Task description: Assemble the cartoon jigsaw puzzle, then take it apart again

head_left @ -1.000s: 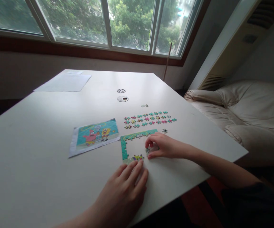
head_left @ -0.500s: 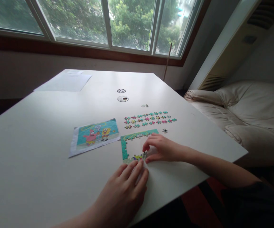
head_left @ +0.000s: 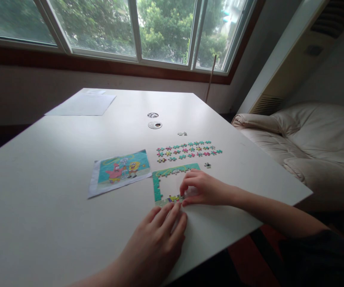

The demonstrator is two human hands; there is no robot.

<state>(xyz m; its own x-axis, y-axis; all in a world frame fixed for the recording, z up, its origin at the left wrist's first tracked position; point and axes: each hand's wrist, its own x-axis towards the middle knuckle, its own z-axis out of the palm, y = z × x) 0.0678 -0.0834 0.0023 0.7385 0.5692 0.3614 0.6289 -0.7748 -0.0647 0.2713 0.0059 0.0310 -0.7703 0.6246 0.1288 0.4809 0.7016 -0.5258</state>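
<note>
On the white table (head_left: 49, 207), a SpongeBob jigsaw puzzle (head_left: 157, 186) lies part-built, just in front of the person's hands. Its green top strip and left side form a corner, and a bottom strip with yellow and purple patches runs along the near edge.

The left hand (head_left: 162, 233) rests palm down at that edge, its 4 visible fingers slightly bent and a little apart, 2 of the fingertips at the bottom strip; its thumb is hidden. The right hand (head_left: 203, 187) reaches in from the side, thumb and index finger pinching a small greyish puzzle piece (head_left: 182, 196) at the right end of the bottom strip. The hand covers part of the puzzle there.

Just beyond the top strip, loose pieces (head_left: 185, 150) in green, pink and yellow lie in 3 rows. A dark-patterned piece (head_left: 208, 165) sits alone near the top right corner, and 2 pale pieces (head_left: 182, 134) lie behind the rows. To the left, near the puzzle, is the printed picture sheet (head_left: 123, 169) showing 3 cartoon characters. Farther back are 2 round discs (head_left: 155, 125) and a large white sheet (head_left: 81, 105). A cream sofa (head_left: 324, 155) stands on the right, below a window (head_left: 166, 32) wall's far corner.
</note>
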